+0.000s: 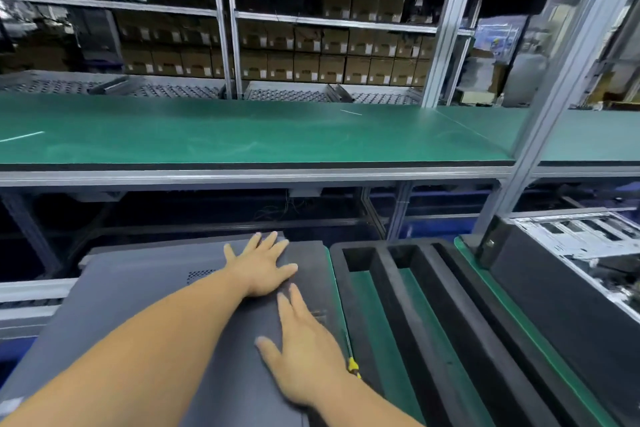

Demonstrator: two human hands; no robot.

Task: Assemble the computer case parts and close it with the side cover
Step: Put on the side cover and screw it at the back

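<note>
Right hand (pixel 304 354) at 6 o'clock, fingers spread flat on dark side cover (pixel 145 295) lying on computer case at lower left. Left hand (pixel 261 269) just beyond, fingers spread, palm down. Yellow-handled screwdriver (pixel 353 366) beside right hand, partly hidden. Black foam tray (pixel 388 305) at 4 o'clock. Green counter (pixel 242 135) at 12 o'clock. Carton (pixel 304 42) labels on far shelves unreadable.

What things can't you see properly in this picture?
- Inside of the computer case: hidden in the head view by the dark side cover under both hands, left and right.
- Yellow-handled tool: partly hidden behind the right hand.
- Labels on the cardboard boxes: too small and blurred.
- Metal chassis at right: cut off by the picture's edge.
</note>
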